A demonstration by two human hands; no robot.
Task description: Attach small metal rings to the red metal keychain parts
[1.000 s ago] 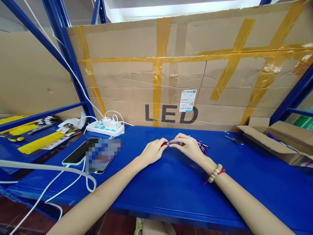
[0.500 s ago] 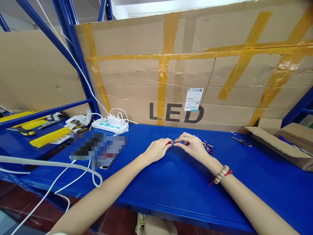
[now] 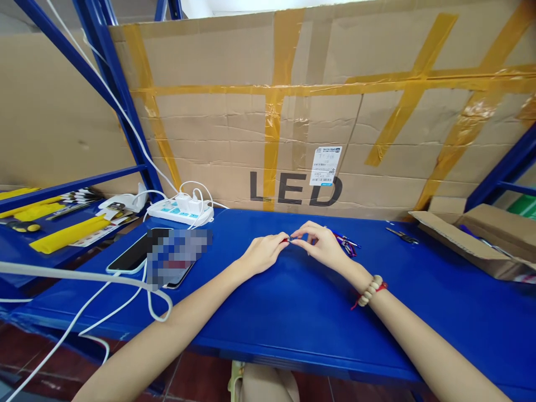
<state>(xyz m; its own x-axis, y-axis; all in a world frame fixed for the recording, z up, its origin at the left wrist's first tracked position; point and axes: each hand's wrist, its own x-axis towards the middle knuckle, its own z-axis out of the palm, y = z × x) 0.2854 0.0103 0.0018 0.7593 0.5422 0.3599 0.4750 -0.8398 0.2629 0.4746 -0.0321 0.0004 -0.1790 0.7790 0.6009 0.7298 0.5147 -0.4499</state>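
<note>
Above the blue tabletop (image 3: 318, 318), my left hand (image 3: 262, 254) is closed around a small red tube-like piece (image 3: 287, 240), most of it hidden in the fingers. My right hand (image 3: 321, 247) pinches the shiny tip of this same piece between thumb and forefinger, so the fingertips of both hands nearly meet. Just beyond my right hand lies a loose bunch of slim blue, purple and red metallic pen-like pieces (image 3: 348, 245), partly covered by that hand. A bead bracelet (image 3: 371, 290) with a red cord circles my right wrist.
At left, a phone (image 3: 136, 251) lies beside another, blurred device, with white cables and a power strip (image 3: 180, 211). Keys (image 3: 402, 235) and an open cardboard box (image 3: 481, 240) are at right. A large cardboard sheet (image 3: 234, 134) marked LED stands behind.
The view has turned slightly right, so everything sits further left in the picture. Both hands keep their grip on the small red piece, with little change in their pose.
</note>
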